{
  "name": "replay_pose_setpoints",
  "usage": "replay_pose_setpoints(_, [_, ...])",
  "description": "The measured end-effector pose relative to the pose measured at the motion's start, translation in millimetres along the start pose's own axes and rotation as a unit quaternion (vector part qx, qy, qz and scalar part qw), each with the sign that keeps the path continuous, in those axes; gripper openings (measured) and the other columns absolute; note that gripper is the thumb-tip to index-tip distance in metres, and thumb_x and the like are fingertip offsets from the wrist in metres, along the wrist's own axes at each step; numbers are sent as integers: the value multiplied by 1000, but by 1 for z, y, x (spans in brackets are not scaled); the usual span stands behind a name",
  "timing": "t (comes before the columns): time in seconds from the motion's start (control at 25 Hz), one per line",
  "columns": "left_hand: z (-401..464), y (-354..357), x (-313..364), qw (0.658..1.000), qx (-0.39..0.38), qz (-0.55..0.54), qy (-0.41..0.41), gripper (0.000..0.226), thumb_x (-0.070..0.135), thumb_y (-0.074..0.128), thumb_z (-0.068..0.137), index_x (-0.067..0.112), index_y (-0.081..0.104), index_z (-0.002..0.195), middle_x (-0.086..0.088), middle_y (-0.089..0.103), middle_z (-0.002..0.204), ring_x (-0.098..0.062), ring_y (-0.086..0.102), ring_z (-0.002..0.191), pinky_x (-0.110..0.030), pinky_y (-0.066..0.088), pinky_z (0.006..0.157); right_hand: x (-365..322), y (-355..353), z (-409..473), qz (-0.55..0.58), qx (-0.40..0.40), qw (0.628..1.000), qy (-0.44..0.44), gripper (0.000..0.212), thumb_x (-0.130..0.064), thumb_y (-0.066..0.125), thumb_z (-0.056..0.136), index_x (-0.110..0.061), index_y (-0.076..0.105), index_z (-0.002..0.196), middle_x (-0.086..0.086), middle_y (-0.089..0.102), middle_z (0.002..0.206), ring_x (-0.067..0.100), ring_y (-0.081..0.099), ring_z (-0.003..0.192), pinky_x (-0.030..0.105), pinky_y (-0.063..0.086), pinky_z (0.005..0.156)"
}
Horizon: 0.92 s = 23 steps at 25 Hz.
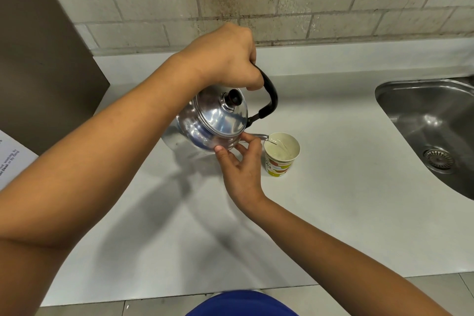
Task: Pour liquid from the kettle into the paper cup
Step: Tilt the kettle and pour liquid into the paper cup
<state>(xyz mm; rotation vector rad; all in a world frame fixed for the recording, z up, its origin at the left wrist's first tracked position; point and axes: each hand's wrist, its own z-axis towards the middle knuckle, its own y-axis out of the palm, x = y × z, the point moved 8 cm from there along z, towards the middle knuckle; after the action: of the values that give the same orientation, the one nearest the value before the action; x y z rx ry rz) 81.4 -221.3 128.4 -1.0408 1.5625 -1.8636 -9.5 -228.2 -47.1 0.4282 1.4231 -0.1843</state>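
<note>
- The kettle [210, 123] hangs in the air above the counter [333, 213], tipped toward the cup [281, 153], its thin spout [259, 136] reaching over the cup's near rim.
- The left hand [225, 59] is clenched around the black handle [269, 95] arching over the kettle and carries the weight.
- The right hand [241, 164] is loosely spread, its fingertips [220, 149] touching the lower wall of the kettle beside the root of the spout; it steadies and grips nothing.
- A clear stream leaves the spout and lands inside the cup, where liquid already covers the bottom; how full it is I cannot tell exactly.
- The kettle is polished metal, round and squat, with a domed lid [223, 115] and a black knob [233, 98]. It looks rigid and smooth, so probably slippery on the bare wall and possibly hot; the handle is the safe place to hold.
- Its weight likely depends on the liquid inside, which is hidden.
- The cup, just right of the kettle, is thin printed paper, tapered, standing upright and unheld. It seems light and easy to knock or crush, so the spout should stay off its rim.
- The counter under the kettle is pale, flat and matte; a steel sink [431, 131] lies well right of the cup.
</note>
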Motion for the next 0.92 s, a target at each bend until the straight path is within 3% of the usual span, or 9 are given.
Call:
replay_pose_setpoints(0.44, [-1,-1,3,1000,1,5,6,25,30,64,56,6,65,60,-3,43,47,-23,41,48,-24,30,42,-1,-1,-1,-2,9,1000,-2,42,-12,64,80,-17,36,110,10,35,129,13,46,112,22,48,91])
replay_pose_setpoints(0.64, [-2,-2,4,1000,1,5,9,26,31,63,56,5,65,61,-3,43,46,-22,40,47,-24,30,42,-1,-1,-2,-3,9,1000,-5,42,-13,64,80,-19,36,110,8,35,128,7,46,109,18,49,89])
replay_pose_setpoints(0.92, [-3,1,9,1000,-2,22,13,28,29,63,58,1,61,60,-3,37,45,-21,33,43,-22,25,41,0,-1,-3,8,7,1000,-6,41,-11,64,80,-17,36,109,8,36,126,7,47,108,24,48,91])
